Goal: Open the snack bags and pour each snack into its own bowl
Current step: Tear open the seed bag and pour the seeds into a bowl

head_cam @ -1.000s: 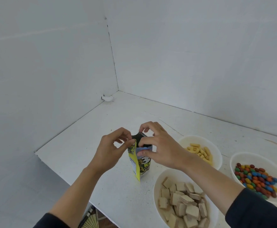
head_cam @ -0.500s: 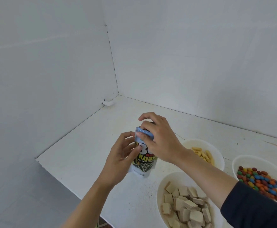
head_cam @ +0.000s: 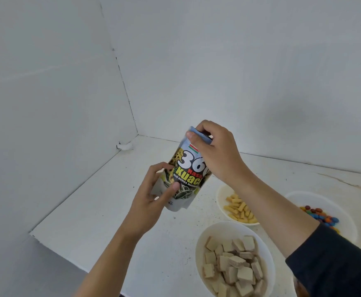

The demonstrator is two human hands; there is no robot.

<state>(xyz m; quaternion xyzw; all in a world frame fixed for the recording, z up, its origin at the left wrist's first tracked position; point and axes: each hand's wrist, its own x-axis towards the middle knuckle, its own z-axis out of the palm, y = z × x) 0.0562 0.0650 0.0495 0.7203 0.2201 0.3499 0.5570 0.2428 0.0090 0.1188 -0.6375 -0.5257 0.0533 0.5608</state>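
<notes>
The seed bag (head_cam: pixel 187 174) has risen off the table (head_cam: pixel 93 211), far-left of the wafer bowl (head_cam: pixel 197 251); right hand (head_cam: pixel 218 153) pinches its top seal, left hand (head_cam: pixel 151 202) grips its lower side (seemingly unopened; tearing likely next).

White table (head_cam: pixel 102 211), set into a corner between two white walls; we see dark specks scattered over its top. Three white bowls stand on it toward the right. The nearest bowl (head_cam: pixel 199 249) holds beige wafer squares (head_cam: pixel 235 264). Just beyond it, the second bowl (head_cam: pixel 219 196) holds short yellow stick snacks (head_cam: pixel 239 209). The third bowl (head_cam: pixel 325 200), farther right, holds multicoloured coated candies (head_cam: pixel 320 215). We also note a small white object (head_cam: pixel 124 145) in the far corner, of unclear kind.
</notes>
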